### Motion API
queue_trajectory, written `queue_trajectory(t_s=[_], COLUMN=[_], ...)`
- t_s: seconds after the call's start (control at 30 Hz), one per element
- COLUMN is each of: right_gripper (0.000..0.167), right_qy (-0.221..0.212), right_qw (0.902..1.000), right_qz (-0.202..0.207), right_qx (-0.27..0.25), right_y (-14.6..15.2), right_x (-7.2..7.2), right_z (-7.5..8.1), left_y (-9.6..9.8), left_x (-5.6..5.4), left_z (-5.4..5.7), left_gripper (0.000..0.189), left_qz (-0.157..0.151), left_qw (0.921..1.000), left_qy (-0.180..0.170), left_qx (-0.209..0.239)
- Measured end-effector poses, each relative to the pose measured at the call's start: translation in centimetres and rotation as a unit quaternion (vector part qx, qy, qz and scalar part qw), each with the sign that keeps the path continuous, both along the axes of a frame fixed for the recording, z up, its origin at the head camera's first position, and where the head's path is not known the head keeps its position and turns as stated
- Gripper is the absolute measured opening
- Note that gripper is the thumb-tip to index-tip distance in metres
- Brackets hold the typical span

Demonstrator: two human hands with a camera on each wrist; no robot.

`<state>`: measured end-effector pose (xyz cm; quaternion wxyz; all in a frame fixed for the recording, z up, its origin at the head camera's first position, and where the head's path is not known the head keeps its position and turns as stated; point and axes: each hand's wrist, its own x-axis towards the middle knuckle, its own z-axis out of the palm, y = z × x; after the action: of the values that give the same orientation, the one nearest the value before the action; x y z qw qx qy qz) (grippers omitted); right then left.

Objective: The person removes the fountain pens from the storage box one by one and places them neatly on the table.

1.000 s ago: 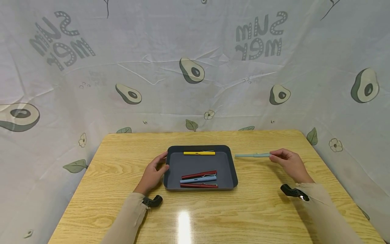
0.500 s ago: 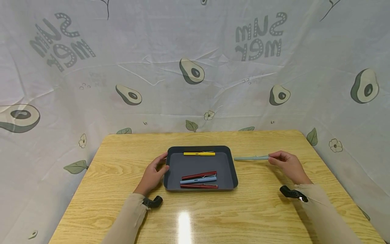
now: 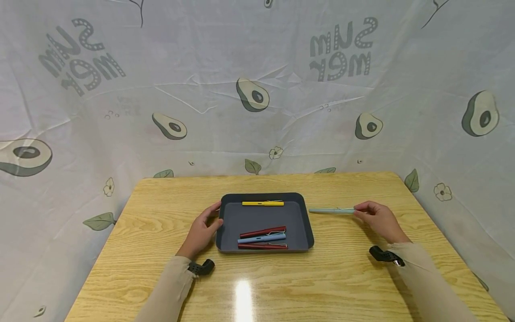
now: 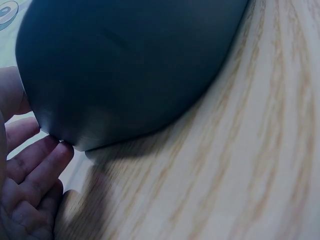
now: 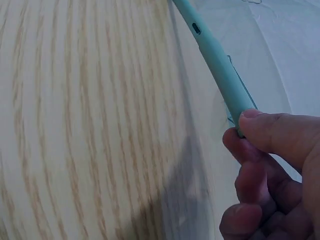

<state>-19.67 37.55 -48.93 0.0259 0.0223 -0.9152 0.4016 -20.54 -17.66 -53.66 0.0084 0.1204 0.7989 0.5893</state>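
Note:
My left hand point(image 3: 203, 229) holds the left edge of a dark grey tray point(image 3: 251, 217). Its thumb comes over the rim in the head view, while in the left wrist view the fingers point(image 4: 50, 160) touch the tray's outer wall point(image 4: 125, 70) low down. Right of the tray, my right hand point(image 3: 380, 220) pinches the clip end of a mint-green pen point(image 3: 331, 210) between thumb and fingertips. The pen points left toward the tray, and its far tip stops just short of the rim. In the right wrist view the pen point(image 5: 222, 70) shows a small barrel window.
Inside the tray, a yellow pen point(image 3: 263, 203) lies near the back wall. Toward the front lie a red pen point(image 3: 259, 232), a light blue pen point(image 3: 261, 238) and another red pen point(image 3: 261, 246). A patterned cloth point(image 3: 306, 147) hangs behind the wooden table point(image 3: 301, 286).
My right hand has come slightly nearer the front of the table with the mint-green pen. The left hand and the tray have stayed in place.

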Motion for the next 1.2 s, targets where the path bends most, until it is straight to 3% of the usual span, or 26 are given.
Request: queue_trajectory(t_s=[0.33, 1.2], right_gripper=[0.019, 0.015], right_qy=[-0.010, -0.004], right_qw=[0.9979, 0.9956], right_qz=[0.005, 0.003], right_qx=[0.065, 0.094], right_y=[-0.54, -0.67], right_x=[-0.34, -0.57], right_z=[-0.02, -0.52], left_y=[0.14, 0.13], left_x=[0.14, 0.11], left_z=[0.14, 0.11], left_gripper=[0.059, 0.057], left_qz=[0.002, 0.006], left_qw=[1.0000, 0.9999], left_qy=[0.001, 0.001], left_qx=[-0.009, -0.012])
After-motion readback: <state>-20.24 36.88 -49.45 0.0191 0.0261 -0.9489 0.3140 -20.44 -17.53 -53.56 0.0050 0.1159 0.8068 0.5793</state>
